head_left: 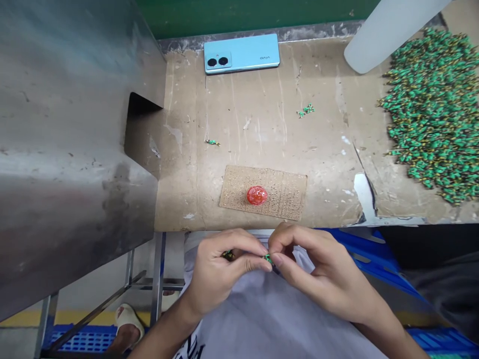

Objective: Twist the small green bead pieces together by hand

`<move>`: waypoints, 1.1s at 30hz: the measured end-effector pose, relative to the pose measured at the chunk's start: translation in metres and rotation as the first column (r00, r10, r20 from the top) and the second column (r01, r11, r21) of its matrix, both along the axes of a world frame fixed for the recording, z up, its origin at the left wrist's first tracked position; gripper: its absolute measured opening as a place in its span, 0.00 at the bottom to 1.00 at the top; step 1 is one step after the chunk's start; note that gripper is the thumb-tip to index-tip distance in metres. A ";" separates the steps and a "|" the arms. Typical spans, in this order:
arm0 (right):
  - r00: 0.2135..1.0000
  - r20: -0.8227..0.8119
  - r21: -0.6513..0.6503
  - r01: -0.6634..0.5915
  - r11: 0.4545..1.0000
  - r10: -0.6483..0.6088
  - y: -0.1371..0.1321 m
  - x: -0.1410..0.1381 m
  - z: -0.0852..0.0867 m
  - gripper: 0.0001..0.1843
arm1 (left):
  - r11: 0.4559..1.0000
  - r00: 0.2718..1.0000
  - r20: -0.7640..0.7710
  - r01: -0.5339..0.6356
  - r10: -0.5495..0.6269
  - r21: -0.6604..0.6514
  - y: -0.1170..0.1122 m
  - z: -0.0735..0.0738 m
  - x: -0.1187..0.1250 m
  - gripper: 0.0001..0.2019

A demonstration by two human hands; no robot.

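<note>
My left hand (pixel 220 271) and my right hand (pixel 318 269) meet fingertip to fingertip over my lap, just below the table's front edge. Together they pinch a small green part (pixel 267 258). More small green and yellow parts (pixel 227 255) show inside the curled fingers of my left hand. A red blob (pixel 256 195) sits on a small perforated board (pixel 284 194) on the table right above my hands.
A large heap of green parts (pixel 434 109) lies at the table's right. Loose green parts (pixel 306 110) and a single one (pixel 212 142) lie mid-table. A blue phone (pixel 241 53) rests at the back. A metal chute (pixel 63 149) fills the left. A white cylinder (pixel 385 30) stands back right.
</note>
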State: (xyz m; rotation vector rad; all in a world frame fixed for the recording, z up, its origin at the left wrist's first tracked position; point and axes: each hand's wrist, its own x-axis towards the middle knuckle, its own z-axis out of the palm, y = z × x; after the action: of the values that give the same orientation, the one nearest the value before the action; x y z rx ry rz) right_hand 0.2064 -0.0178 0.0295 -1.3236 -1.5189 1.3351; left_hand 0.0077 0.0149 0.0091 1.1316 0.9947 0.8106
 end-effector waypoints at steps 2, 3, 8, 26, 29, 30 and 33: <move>1.000 0.003 -0.002 -0.001 1.000 0.001 0.001 0.000 0.001 0.06 | 1.000 1.000 0.008 0.000 0.000 -0.003 0.000 -0.001 0.000 0.06; 1.000 0.004 -0.004 -0.001 1.000 0.001 0.001 0.000 0.002 0.06 | 1.000 1.000 0.015 0.004 -0.004 -0.005 0.000 -0.001 0.001 0.06; 1.000 0.030 -0.019 0.004 1.000 -0.003 0.001 0.000 0.007 0.07 | 0.998 0.997 0.066 0.042 -0.044 0.037 0.001 -0.002 0.001 0.06; 0.987 0.088 0.035 -0.137 0.990 0.133 -0.001 0.010 0.013 0.05 | 0.991 0.994 0.081 0.069 -0.079 0.117 -0.001 -0.003 0.001 0.05; 0.986 0.087 0.018 -0.145 0.989 0.143 -0.002 0.010 0.014 0.05 | 0.978 0.996 0.060 0.053 -0.066 0.200 -0.001 -0.002 0.002 0.05; 0.986 0.082 0.008 -0.147 0.989 0.146 -0.002 0.010 0.014 0.05 | 0.972 0.997 0.057 0.046 -0.060 0.231 -0.001 -0.002 0.002 0.05; 0.987 0.033 -0.026 -0.156 0.987 0.156 -0.002 0.011 0.013 0.06 | 0.949 0.997 0.044 0.043 -0.060 0.312 -0.003 -0.002 0.000 0.06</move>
State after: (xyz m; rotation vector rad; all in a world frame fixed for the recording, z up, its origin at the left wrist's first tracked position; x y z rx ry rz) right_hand 0.2175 -0.0200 0.0429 -1.2702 -1.6645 1.4371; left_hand 0.0075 0.0122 0.0072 1.3924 0.8063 0.9738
